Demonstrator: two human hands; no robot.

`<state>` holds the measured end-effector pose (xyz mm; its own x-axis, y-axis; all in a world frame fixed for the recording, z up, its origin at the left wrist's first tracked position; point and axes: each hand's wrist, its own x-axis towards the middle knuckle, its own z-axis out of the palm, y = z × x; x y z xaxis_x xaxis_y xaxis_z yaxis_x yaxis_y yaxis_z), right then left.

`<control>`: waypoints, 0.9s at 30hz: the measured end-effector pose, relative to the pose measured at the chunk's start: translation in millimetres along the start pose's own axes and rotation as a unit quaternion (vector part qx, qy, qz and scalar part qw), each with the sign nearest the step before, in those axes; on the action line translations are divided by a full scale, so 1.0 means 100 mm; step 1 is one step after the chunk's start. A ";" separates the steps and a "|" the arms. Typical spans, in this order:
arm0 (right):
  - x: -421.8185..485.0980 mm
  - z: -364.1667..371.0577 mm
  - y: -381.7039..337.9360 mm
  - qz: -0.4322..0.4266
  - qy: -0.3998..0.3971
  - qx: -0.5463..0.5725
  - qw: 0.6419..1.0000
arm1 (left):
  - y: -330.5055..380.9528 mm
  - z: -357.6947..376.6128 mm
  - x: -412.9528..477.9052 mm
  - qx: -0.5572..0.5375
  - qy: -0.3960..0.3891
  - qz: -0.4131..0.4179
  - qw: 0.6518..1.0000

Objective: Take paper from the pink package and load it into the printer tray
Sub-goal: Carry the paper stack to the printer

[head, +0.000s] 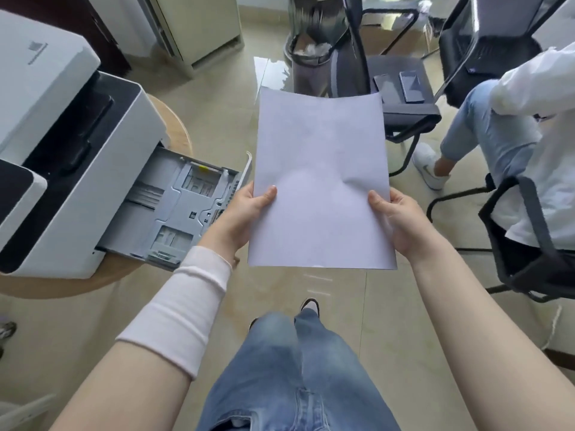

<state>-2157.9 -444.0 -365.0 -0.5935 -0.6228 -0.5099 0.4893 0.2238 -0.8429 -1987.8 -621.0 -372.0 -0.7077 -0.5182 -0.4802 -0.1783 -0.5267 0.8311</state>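
Paper in hand, grey pulled-out printer tray [174, 206] still empty, lower left.
Left hand [245, 213] and right hand [401, 222] pinch thin white paper stack [320, 181] by its side edges; square it, swing left, slide in flat under the guides.

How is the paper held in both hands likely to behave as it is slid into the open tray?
The paper looks floppy: it dimples between the left hand and right hand, and its far edge curves. It seems light, pinched only at the sides. It may buckle against the printer tray guides unless kept flat.
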 end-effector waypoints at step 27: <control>2.00 1.13 -1.05 0.101 -0.260 -0.239 0.930 | 0.41 -0.31 0.61 -0.120 0.337 0.034 0.933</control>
<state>-2256.2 -676.8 -359.4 -0.0709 -0.7828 -0.6182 0.1442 0.6052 -0.7829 -2016.5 -694.9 -376.2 -0.1065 -0.8193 -0.5633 0.0662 -0.5711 0.8182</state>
